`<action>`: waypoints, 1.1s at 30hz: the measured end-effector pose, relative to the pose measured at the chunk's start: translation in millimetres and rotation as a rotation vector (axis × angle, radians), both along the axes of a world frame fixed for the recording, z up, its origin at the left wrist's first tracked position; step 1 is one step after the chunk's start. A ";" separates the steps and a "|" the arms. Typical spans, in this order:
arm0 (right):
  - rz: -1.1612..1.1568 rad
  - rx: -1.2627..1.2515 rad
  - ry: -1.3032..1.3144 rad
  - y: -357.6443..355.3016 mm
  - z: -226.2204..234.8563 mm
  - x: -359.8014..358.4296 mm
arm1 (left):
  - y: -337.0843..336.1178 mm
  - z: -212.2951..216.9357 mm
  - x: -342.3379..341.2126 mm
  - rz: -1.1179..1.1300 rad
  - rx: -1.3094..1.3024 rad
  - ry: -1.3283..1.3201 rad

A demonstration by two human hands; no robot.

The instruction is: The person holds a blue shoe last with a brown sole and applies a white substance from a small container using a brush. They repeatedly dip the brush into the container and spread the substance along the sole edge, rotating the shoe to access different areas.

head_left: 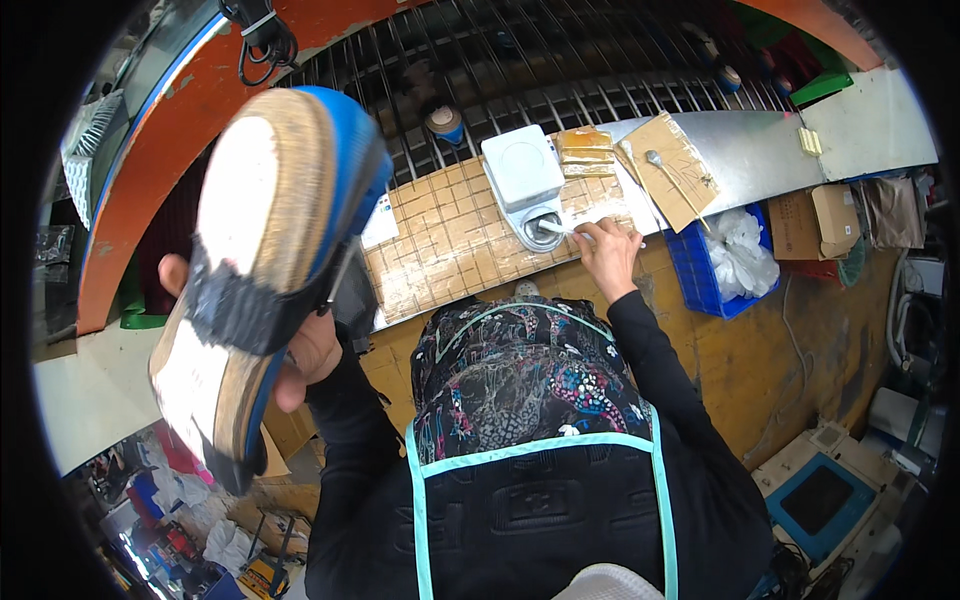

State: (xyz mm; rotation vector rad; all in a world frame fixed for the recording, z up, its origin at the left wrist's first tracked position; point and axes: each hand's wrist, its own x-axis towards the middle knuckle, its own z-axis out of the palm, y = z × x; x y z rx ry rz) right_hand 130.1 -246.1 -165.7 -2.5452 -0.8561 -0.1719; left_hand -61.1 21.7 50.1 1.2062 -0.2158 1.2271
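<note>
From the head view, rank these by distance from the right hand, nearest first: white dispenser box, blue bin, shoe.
1. White dispenser box: just left of the right hand, whose fingers touch its lower cup.
2. Blue bin: to the hand's right, under the bench edge.
3. Shoe: far left, in the left hand.

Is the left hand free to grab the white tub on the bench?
Probably not right now. The left hand is full, holding up a shoe sole-up, away from the white tub. The right hand is already at the tub with a brush.
</note>
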 end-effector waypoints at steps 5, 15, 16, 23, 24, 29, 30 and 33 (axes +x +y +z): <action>-0.052 0.038 -0.256 -2.8 0.7 -2.9 | -8.8 3.3 9.1 0.412 0.031 -0.218; -0.024 0.019 -0.169 5.0 -14.7 -8.5 | 1.5 -59.0 1.9 0.820 0.293 0.310; -0.016 0.005 -0.167 6.8 -17.0 -8.2 | 2.5 -62.7 3.1 0.817 0.349 0.338; -0.033 0.024 -0.194 8.3 -15.7 -7.2 | 9.7 -59.8 18.1 0.943 0.595 0.361; -0.021 -0.008 -0.214 8.1 -15.1 -7.2 | 10.1 -56.7 19.9 0.997 0.653 0.373; -0.011 -0.108 -0.122 4.4 -18.1 -7.8 | 2.7 -34.0 8.4 1.248 1.032 0.577; -0.043 -0.063 -0.034 2.3 -20.3 -8.1 | -0.5 -29.9 1.0 1.239 1.097 0.678; -0.143 0.087 0.296 -7.0 -30.2 -5.0 | -4.1 -28.6 -14.8 1.156 1.191 0.924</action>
